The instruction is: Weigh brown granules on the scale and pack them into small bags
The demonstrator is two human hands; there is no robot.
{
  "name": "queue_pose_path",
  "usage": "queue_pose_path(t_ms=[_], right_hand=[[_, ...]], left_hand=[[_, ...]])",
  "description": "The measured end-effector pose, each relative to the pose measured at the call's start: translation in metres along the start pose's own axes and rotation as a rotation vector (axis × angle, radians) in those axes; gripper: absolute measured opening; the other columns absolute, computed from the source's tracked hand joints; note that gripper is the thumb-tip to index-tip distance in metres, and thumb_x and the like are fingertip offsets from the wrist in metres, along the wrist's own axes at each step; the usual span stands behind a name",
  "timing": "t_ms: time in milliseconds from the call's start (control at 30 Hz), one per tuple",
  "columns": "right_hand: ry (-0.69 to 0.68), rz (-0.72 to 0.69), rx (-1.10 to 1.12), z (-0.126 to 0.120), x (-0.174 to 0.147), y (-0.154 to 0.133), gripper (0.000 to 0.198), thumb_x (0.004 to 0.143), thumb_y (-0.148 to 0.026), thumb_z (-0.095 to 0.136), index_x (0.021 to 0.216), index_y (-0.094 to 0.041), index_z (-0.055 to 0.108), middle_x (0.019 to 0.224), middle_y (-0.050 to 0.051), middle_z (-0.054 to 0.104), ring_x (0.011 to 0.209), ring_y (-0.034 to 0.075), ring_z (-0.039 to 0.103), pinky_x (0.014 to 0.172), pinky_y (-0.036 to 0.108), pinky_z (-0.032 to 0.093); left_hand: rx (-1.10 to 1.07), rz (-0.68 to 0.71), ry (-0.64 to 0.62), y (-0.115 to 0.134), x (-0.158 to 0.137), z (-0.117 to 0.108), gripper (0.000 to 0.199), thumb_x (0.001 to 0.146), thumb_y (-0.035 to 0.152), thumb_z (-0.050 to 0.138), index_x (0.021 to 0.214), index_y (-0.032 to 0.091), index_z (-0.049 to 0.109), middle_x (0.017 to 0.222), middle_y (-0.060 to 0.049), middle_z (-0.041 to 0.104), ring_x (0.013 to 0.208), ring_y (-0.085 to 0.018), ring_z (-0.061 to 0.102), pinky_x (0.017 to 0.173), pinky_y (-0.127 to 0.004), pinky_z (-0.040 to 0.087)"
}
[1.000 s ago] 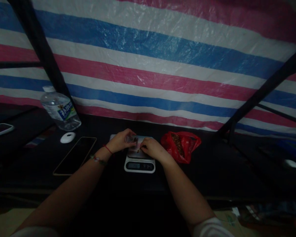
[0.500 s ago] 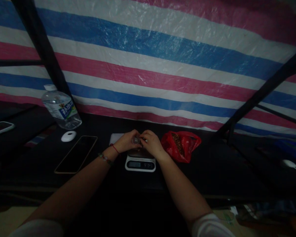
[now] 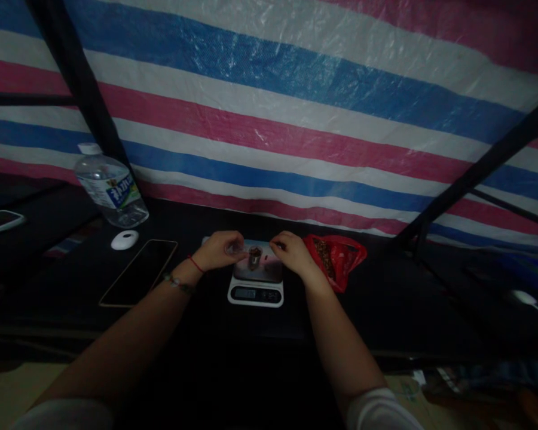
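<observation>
A white kitchen scale (image 3: 255,297) stands in front of me, its small display lit. On its metal plate sits a small shiny cup (image 3: 254,258) filled with brown bits, and a stray dark piece lies to the cup's right. My left hand (image 3: 218,251) is left of the cup, its fingers closed round a small clear plastic container (image 3: 234,246). To the right of the cup hovers my right hand (image 3: 293,251), thumb and fingers pinched together; what is between them is too dark to name. Behind that wrist lies an open red plastic bag (image 3: 347,260) of brown pieces.
A phone (image 3: 138,273) and a white rounded case (image 3: 124,239) lie on the black table at left. Behind them stands a large clear bottle (image 3: 112,191). Striped sheeting (image 3: 269,143) hangs behind the table between dark metal posts (image 3: 466,179).
My hands have moved apart from over the scale, the left going left with the clear container, the right going right. The small cup on the plate is now uncovered to view.
</observation>
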State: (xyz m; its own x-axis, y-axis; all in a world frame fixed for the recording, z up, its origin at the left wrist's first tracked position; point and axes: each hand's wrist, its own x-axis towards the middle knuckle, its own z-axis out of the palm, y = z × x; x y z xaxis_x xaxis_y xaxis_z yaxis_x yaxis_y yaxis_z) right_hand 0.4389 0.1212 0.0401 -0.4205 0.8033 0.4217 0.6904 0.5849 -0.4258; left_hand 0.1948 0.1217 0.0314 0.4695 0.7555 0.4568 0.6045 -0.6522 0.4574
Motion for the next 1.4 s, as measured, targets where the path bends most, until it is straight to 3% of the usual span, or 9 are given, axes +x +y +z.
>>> queue_pose_path(t_ms=[200,300,500,800,1000,1133,1267,1400], right_hand=[[-0.337,-0.033,-0.001,0.000,-0.004,0.007,0.025,0.072,-0.034,0.075,0.090,-0.016,0.073,0.088,0.005,0.067,0.084,0.017,0.060,0.077,0.026,0.042],[-0.389,-0.074,0.021,0.005,-0.004,0.003,0.021,0.070,-0.031,0.077,0.086,-0.018,0.073,0.084,0.003,0.068,0.082,0.017,0.060,0.075,0.025,0.042],[-0.424,-0.074,0.008,0.006,-0.002,0.003,0.010,0.078,-0.015,0.066,0.084,-0.017,0.073,0.079,0.003,0.070,0.074,0.014,0.062,0.071,0.024,0.042],[-0.377,-0.039,-0.090,0.006,-0.004,-0.001,0.014,0.076,-0.013,0.061,0.081,-0.016,0.073,0.079,0.005,0.070,0.073,0.016,0.062,0.068,0.024,0.042],[-0.311,-0.038,-0.125,0.006,-0.004,0.003,0.014,0.074,-0.011,0.062,0.081,-0.015,0.072,0.082,0.007,0.069,0.078,0.017,0.061,0.074,0.026,0.044],[-0.158,-0.028,-0.034,0.002,-0.002,0.005,0.014,0.074,-0.010,0.062,0.083,-0.015,0.071,0.085,0.006,0.068,0.081,0.017,0.060,0.077,0.027,0.045],[0.051,-0.045,0.087,0.004,0.001,-0.004,0.012,0.077,-0.010,0.060,0.082,-0.016,0.069,0.085,0.004,0.065,0.084,0.016,0.059,0.082,0.028,0.044],[0.141,-0.068,0.123,0.014,0.002,-0.017,0.007,0.080,-0.015,0.061,0.083,-0.018,0.068,0.087,0.005,0.065,0.089,0.017,0.058,0.084,0.030,0.043]], left_hand=[[-0.018,0.111,-0.346,0.009,-0.001,-0.005,0.018,0.078,0.032,0.060,0.088,0.024,0.072,0.073,0.001,0.070,0.061,-0.012,0.062,0.059,-0.021,0.042],[-0.013,0.125,-0.393,0.013,0.000,-0.001,0.018,0.078,0.033,0.060,0.089,0.030,0.074,0.073,0.002,0.072,0.063,-0.013,0.063,0.061,-0.022,0.041],[0.030,0.138,-0.432,0.018,0.003,0.004,0.015,0.079,0.033,0.059,0.081,0.033,0.073,0.078,0.005,0.073,0.070,-0.014,0.065,0.065,-0.022,0.040],[0.119,0.101,-0.348,0.015,0.002,0.012,0.017,0.079,0.035,0.058,0.069,0.027,0.070,0.066,0.001,0.069,0.058,-0.014,0.061,0.056,-0.024,0.036],[0.169,0.149,-0.371,0.017,0.001,0.012,0.021,0.081,0.033,0.055,0.067,0.026,0.069,0.064,0.002,0.068,0.058,-0.013,0.060,0.057,-0.023,0.037],[0.220,0.210,-0.237,0.017,-0.001,0.009,0.022,0.084,0.035,0.053,0.084,0.027,0.073,0.069,0.000,0.069,0.061,-0.014,0.061,0.061,-0.024,0.040],[0.272,0.112,-0.028,0.012,0.001,0.010,0.026,0.087,0.039,0.051,0.095,0.026,0.073,0.077,-0.004,0.071,0.070,-0.017,0.064,0.067,-0.026,0.044],[0.305,0.033,-0.041,0.008,0.003,0.013,0.030,0.088,0.041,0.050,0.097,0.024,0.073,0.082,-0.005,0.073,0.076,-0.019,0.066,0.068,-0.027,0.046]])
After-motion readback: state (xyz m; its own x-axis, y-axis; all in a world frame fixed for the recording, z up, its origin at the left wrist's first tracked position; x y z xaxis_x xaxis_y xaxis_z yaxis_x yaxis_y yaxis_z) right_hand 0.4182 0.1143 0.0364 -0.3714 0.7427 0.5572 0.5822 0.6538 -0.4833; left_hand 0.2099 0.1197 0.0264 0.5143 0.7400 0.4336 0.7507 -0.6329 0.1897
